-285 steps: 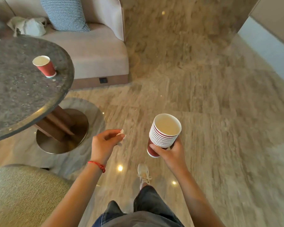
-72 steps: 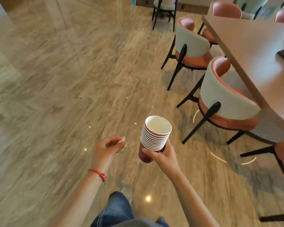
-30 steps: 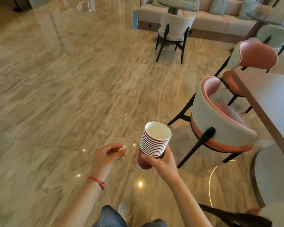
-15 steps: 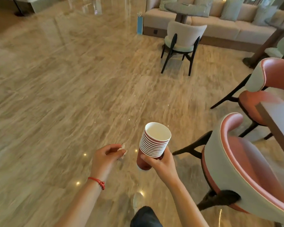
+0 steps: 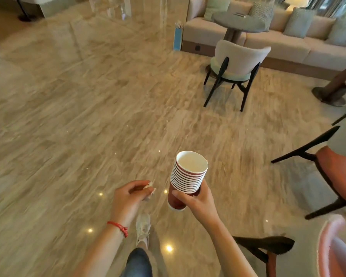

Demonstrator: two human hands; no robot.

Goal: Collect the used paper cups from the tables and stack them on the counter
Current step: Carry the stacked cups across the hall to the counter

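- The right hand [image 5: 196, 200] grips a stack of paper cups [image 5: 186, 176] low in the middle of the view, above the floor [image 5: 88, 116], with no tabletop under it.
- Its fingers [image 5: 180, 194] curl round the red lower cup, thumb on the near left side; the nested white rims rise above the hand, and the top cup looks empty inside.
- The left hand [image 5: 128, 198] hangs just left of the stack, apart from it, its curled fingers pinching a small white scrap [image 5: 149, 186]; what the scrap is cannot be told.
- A red cord bracelet [image 5: 118, 227] sits on the left wrist.
- A white shoe [image 5: 142, 226] and a denim-clad knee [image 5: 137, 262] show below, between the arms.
- At far right, a pale chair with dark legs [image 5: 236, 62] stands before a round tabletop [image 5: 239, 22] and a long beige sofa [image 5: 288, 43] with cushions.
- A blue paper bag [image 5: 177, 38] stands at the sofa's left end.
- Orange-seated chairs [image 5: 336, 172] crowd the near right edge.
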